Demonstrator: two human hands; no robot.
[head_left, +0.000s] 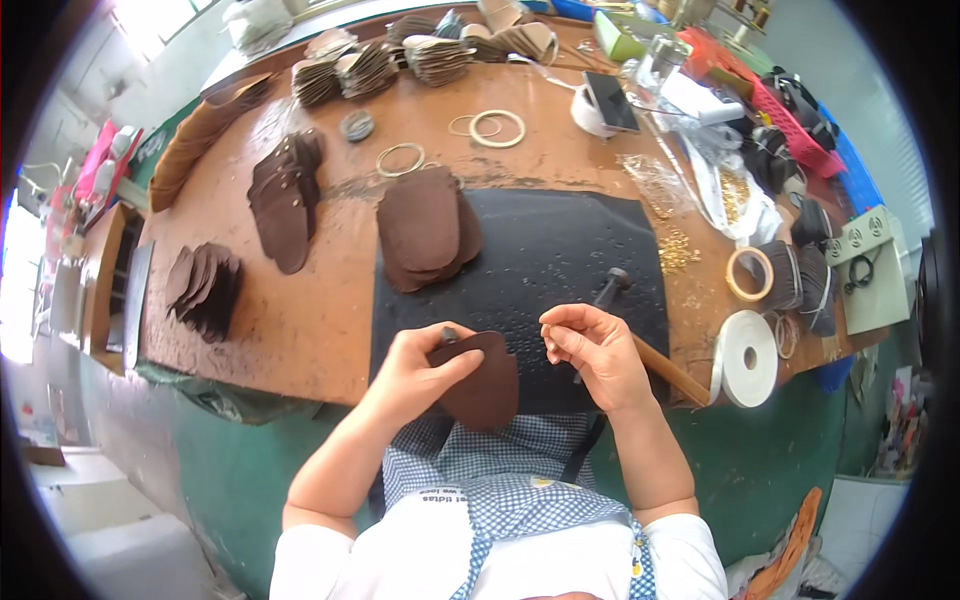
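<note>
The left hand (412, 372) grasps a brown leather piece (485, 385) by one side, likely keeping its face exposed. The right hand (592, 352) pinches a tiny, indistinct object (551, 344).

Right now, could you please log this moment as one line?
left hand: holds brown piece; right hand: raised, fingertips pinched, contents unclear; hammer: partly behind right hand; brown stack: overlapping black mat
</note>
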